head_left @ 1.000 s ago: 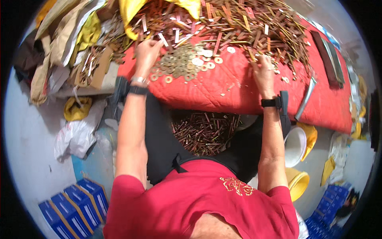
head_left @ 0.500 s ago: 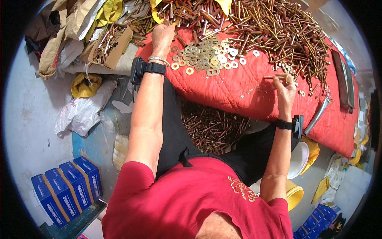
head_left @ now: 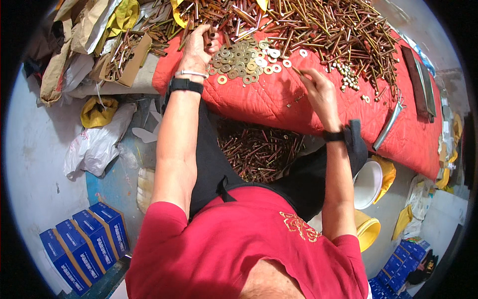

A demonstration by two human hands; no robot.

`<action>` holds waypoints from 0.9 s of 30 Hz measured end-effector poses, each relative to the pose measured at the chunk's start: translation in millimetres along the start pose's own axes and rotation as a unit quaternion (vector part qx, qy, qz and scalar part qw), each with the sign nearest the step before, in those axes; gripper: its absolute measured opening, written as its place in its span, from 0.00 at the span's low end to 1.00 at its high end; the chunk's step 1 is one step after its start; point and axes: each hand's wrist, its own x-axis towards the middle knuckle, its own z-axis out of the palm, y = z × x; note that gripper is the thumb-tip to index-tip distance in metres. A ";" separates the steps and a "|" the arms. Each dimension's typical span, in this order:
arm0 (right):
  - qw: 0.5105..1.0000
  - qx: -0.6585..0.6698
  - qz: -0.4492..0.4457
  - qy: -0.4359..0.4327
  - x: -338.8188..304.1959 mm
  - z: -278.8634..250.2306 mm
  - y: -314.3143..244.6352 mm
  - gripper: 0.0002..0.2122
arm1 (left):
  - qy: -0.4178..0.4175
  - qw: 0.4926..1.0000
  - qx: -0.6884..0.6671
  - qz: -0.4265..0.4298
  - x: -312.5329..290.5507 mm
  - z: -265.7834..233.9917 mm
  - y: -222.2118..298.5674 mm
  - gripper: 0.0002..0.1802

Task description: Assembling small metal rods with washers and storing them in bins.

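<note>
My left hand [head_left: 196, 52] is at the near side of a heap of copper-coloured metal tubes [head_left: 244, 17], its fingers curled round a short metal tube [head_left: 209, 36]. A pile of flat washers [head_left: 239, 60] lies just right of that hand on the red padded cloth [head_left: 249, 104]. My right hand [head_left: 319, 92] is raised over the cloth, right of the washers. Thumb and fingers pinch a thin bolt [head_left: 297, 72], its end pointing toward the washers; the rest of it is hidden by the fingers. Small nuts [head_left: 347, 75] lie beyond the right hand.
A large heap of long bolts [head_left: 343, 30] covers the far right of the cloth. More bolts [head_left: 259, 149] lie below, between my legs. An open cardboard box [head_left: 132, 60] of tubes is at left. Blue boxes [head_left: 84, 246] are stacked lower left; a yellow bucket [head_left: 367, 231] stands at right.
My right hand has moved left with the bolt, from beside the nuts toward the washers. My left hand has turned and now shows a tube in its fingers. The view has shifted slightly.
</note>
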 end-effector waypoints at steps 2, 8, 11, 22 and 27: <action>0.993 -0.086 -0.060 0.054 14.1 16.5 -10.9 0.07 | 0.011 0.999 -0.048 -0.008 -19.9 18.5 -18.0 0.11; 0.967 -0.249 -0.047 -0.024 28.7 29.0 -10.0 0.06 | -0.043 0.990 -0.132 -0.016 -47.4 40.2 -73.2 0.11; 0.929 -0.325 -0.024 -0.178 36.5 7.6 -20.3 0.06 | -0.028 0.992 -0.127 -0.002 -60.9 53.8 -90.9 0.07; 0.883 -0.311 -0.123 -0.328 43.2 -9.1 -19.3 0.09 | -0.022 0.991 -0.092 0.095 -87.9 101.8 -129.8 0.07; 0.978 -0.065 -0.019 -0.199 7.6 -22.4 -22.8 0.09 | 0.012 0.993 -0.070 0.096 -86.7 98.4 -137.9 0.06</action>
